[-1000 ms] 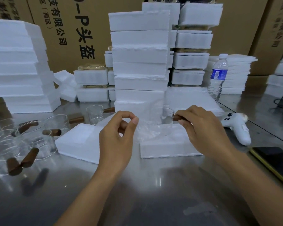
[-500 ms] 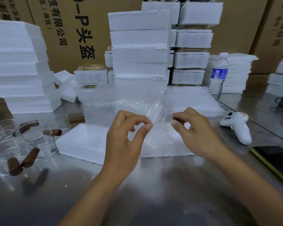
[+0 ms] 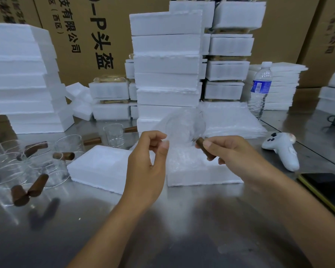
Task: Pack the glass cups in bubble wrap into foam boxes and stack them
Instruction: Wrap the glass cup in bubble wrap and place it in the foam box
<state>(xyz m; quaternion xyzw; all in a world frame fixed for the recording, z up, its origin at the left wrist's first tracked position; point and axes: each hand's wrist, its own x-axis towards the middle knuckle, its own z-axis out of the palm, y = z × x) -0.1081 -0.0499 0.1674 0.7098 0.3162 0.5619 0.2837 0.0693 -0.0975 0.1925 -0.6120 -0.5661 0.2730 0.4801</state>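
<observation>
Holding the cup [image 3: 184,126] up over the open box [image 3: 203,176], the right hand [image 3: 234,153] has thumb and fingers curled round the brown handle [image 3: 202,147]. The left hand [image 3: 151,161] pinches what looks like an edge of the wrap [image 3: 180,161] between thumb and forefinger. The film is blurred, so exactly where that pinch lands is hard to tell. The cup sits just above and between the two hands, with its bowl up and away from the right palm and the handle slanting down toward the person. The wrap hangs loosely about it and trails onto the box.

By the look of it the cup is light, thin-walled and brittle, and bare glass would be slick. The handle is the safest hold — stiff, matte and clear of the bowl. The wrap is soft, limp and nearly weightless, so it wants a pinch at an edge and a little tension to lie snug round the glass. The likely risk is knocking the bowl on the steel table [image 3: 162,229] or against the stack [image 3: 166,64] close behind it.

More cups [image 3: 70,142] stand at the left, near a second foam piece [image 3: 99,167].
</observation>
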